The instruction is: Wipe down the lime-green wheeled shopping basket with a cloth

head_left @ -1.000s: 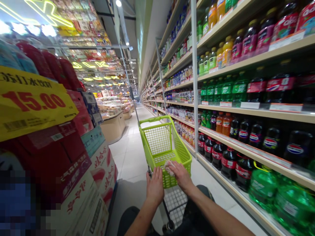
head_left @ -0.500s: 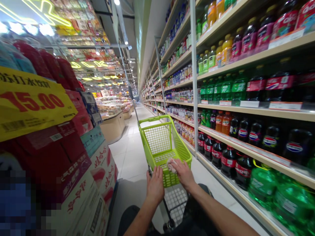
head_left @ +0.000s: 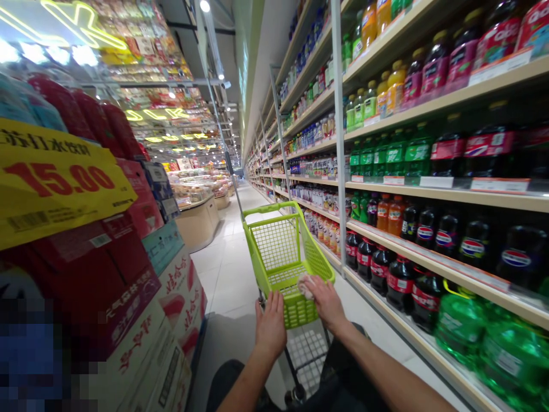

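A lime-green shopping cart (head_left: pixel 300 312) with a plastic basket stands right in front of me in the head view. My left hand (head_left: pixel 271 320) lies on the near left corner of the basket, fingers stretched out and holding nothing. On the near right side, my right hand (head_left: pixel 325 297) presses a crumpled whitish cloth or wipe (head_left: pixel 305 285) against the basket's rim, fingers closed over it. The inside of the basket shows only its grid. Beneath it, the lower wire rack (head_left: pixel 305 350) is partly covered by my arms and legs.
A long shelf of drink bottles (head_left: pixel 398 274) lines the right side. Stacked drink cartons (head_left: pixel 171 309) with a yellow price sign (head_left: pixel 64 180) crowd the left. Pale floor tiles (head_left: pixel 234 246) run ahead past a rounded display counter (head_left: pixel 197 223).
My right hand has shifted slightly to the right along the rim with the cloth. The left hand stays on its corner, and the cart sits in nearly the same place.
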A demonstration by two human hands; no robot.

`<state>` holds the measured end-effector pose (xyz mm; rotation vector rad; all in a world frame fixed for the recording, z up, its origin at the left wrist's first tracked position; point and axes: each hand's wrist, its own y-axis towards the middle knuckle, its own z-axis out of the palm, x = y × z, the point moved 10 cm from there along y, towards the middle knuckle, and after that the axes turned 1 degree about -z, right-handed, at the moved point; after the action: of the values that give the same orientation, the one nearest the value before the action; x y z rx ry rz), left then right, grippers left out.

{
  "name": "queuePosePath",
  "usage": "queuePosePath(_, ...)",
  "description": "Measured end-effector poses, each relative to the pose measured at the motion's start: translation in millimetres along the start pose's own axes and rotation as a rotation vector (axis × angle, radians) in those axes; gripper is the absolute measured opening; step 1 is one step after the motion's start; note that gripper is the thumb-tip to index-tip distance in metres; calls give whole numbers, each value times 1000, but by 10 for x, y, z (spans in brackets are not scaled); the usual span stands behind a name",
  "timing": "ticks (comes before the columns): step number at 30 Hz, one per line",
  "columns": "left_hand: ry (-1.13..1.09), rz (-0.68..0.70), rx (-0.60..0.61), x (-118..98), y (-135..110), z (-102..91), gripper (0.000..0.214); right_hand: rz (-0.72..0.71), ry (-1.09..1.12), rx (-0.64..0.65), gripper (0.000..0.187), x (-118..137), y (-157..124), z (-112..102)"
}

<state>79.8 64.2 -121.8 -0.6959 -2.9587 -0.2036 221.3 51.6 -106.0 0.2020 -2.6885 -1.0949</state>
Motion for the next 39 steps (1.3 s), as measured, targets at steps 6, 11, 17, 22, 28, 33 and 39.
queuePosePath(6,-1,-13,-18,-18,26,21,67,96,-47,-127,54,-336,-98,-164)
queuePosePath(11,25,1,-14,-17,19,10,66,-136,46,-52,56,252,-80,73)
queuePosePath(17,9,-8,-16,2,19,35,69,166,-56,-223,47,-649,-131,-302)
queuePosePath(22,-18,-25,-21,5,25,7,65,-50,75,-152,50,-11,-128,-78)
queuePosePath(28,12,-14,-3,25,-18,-18,64,-105,100,-153,50,122,-34,-58)
queuePosePath(33,10,-9,-28,33,26,1,66,120,7,-231,49,-484,-67,-241)
queuePosePath(39,19,-11,-6,98,68,-2,65,-165,151,-126,51,411,-53,85)
